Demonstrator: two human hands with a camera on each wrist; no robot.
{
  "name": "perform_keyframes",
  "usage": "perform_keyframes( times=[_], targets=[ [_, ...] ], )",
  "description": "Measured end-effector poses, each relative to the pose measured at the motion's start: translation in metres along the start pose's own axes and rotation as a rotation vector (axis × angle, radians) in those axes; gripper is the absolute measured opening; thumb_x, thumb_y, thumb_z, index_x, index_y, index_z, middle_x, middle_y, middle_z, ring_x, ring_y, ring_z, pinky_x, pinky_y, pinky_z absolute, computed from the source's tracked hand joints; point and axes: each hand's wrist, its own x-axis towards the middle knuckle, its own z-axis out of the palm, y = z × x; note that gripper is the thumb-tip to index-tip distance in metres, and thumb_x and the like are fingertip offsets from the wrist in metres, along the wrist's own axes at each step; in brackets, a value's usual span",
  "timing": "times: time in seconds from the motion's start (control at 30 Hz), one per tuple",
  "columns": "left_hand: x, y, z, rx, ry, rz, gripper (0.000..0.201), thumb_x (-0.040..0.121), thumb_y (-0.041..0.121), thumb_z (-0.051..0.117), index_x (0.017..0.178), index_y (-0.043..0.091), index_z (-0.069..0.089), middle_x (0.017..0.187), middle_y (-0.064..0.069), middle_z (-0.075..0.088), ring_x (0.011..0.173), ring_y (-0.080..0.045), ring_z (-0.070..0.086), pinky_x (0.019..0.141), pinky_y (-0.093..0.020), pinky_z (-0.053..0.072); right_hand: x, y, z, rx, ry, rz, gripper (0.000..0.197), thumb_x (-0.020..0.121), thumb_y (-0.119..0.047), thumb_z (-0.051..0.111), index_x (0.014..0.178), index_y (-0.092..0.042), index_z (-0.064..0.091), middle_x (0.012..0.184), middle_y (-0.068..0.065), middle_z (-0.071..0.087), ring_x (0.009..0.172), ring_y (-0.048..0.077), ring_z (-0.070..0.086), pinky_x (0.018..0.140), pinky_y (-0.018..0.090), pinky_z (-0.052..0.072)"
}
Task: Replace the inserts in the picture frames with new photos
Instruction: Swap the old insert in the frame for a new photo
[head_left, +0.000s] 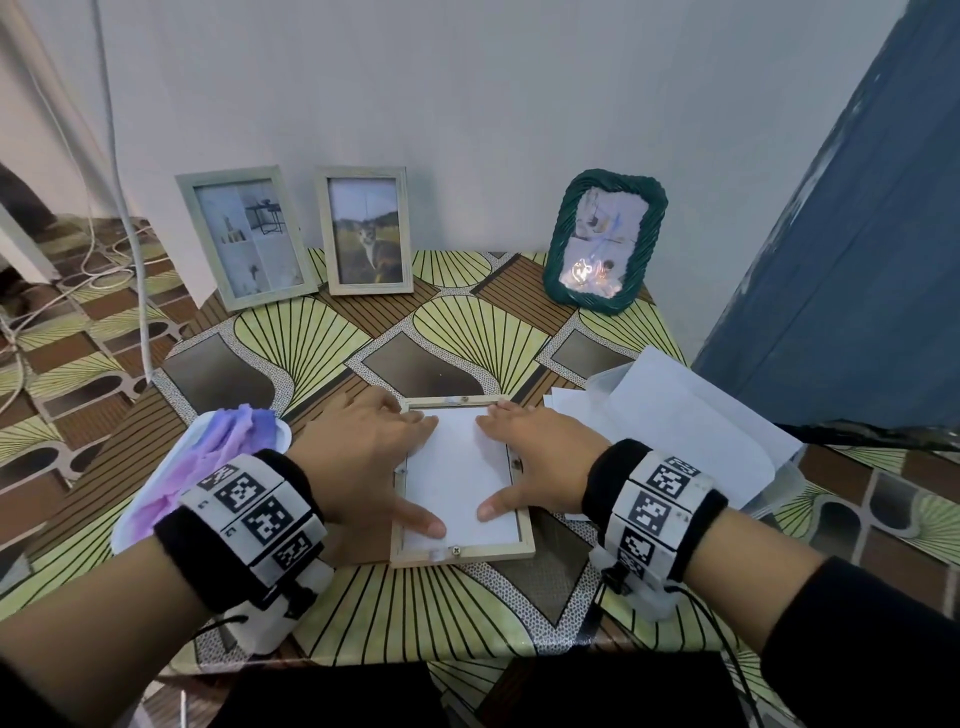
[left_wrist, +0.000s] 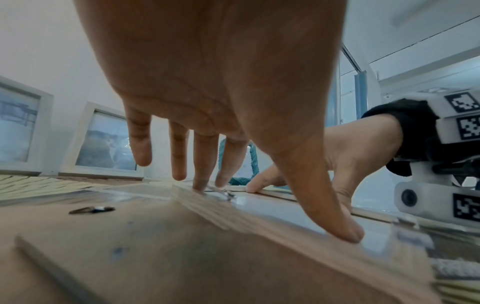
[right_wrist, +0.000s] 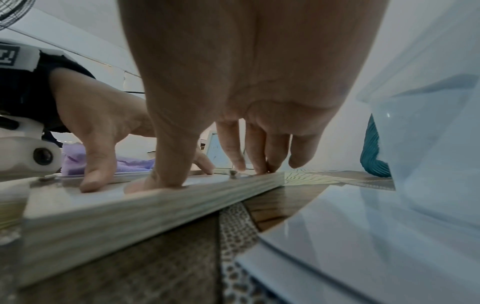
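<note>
Patterned oilcloth in yellow fans and brown panels covers the table (head_left: 322, 338), which stands against a pale wall. Near the front edge, a little right of centre, a light wooden frame (head_left: 462, 553) lies face down with a white photo sheet (head_left: 460, 467) set in its recess. Both hands lie flat on it. The left hand (head_left: 363, 457) spreads along the left rail, thumb on the sheet near the front corner and fingertips at the far left corner. The right hand (head_left: 540, 467) mirrors it on the right side; neither grips anything, the fingers are straight and pressing.

My reading is that the sheet is being seated. To do it well I would press evenly outward from the middle, so the paper lies flat inside all four rails with no corner riding up. The small turn tabs (head_left: 456, 550) on the rails look swung clear, and the sheet should stay under them. The brown backing board (left_wrist: 130, 257) lies just left of the frame, under the left wrist, ready to go on next.

Along the far edge stand a grey-framed picture (head_left: 244, 236), a cat photo frame (head_left: 366, 231) and a green rope frame (head_left: 605, 241). Loose white sheets (head_left: 675, 415) lie at the right edge, a plate with purple cloth (head_left: 228, 441) towards the left edge.
</note>
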Motion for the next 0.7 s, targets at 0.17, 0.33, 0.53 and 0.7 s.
perform_keyframes(
  times=[0.17, 0.33, 0.53, 0.7],
  targets=[
    [0.004, 0.002, 0.001, -0.068, -0.078, 0.063, 0.125, 0.061, 0.095, 0.041, 0.155, 0.018, 0.014, 0.163, 0.006, 0.015, 0.149, -0.012, 0.006, 0.121, -0.036, 0.017, -0.003, 0.0, 0.001, -0.008, -0.001, -0.023, 0.121, 0.072, -0.07, 0.069, 0.155, -0.009, 0.006, 0.164, 0.004, 0.01, 0.15, 0.018, 0.005, 0.122, 0.039, 0.006],
    [0.003, 0.003, 0.01, -0.123, -0.013, 0.074, 0.126, 0.065, 0.091, 0.048, 0.155, 0.019, -0.002, 0.164, 0.008, 0.005, 0.148, -0.004, 0.006, 0.106, -0.018, 0.004, -0.002, -0.001, 0.006, -0.014, -0.031, -0.032, 0.137, 0.065, -0.076, 0.068, 0.154, -0.008, -0.009, 0.164, 0.004, -0.009, 0.151, 0.016, -0.008, 0.12, 0.038, -0.005],
    [0.005, 0.004, 0.009, -0.189, -0.045, 0.066, 0.125, 0.065, 0.086, 0.054, 0.156, 0.018, 0.001, 0.164, 0.008, 0.004, 0.148, -0.004, 0.005, 0.107, -0.018, -0.006, 0.004, -0.004, 0.007, -0.02, -0.089, -0.035, 0.133, 0.068, -0.073, 0.069, 0.154, -0.005, -0.006, 0.164, 0.009, -0.005, 0.151, 0.019, -0.004, 0.122, 0.04, 0.0],
    [0.006, 0.002, 0.004, -0.247, -0.11, 0.056, 0.125, 0.065, 0.085, 0.057, 0.156, 0.019, 0.002, 0.164, 0.009, 0.005, 0.148, -0.007, 0.012, 0.105, -0.016, 0.001, 0.004, -0.005, 0.005, -0.038, -0.073, -0.028, 0.131, 0.066, -0.074, 0.07, 0.155, -0.008, 0.001, 0.165, 0.009, 0.001, 0.15, 0.023, 0.011, 0.12, 0.038, 0.015]
  ],
)
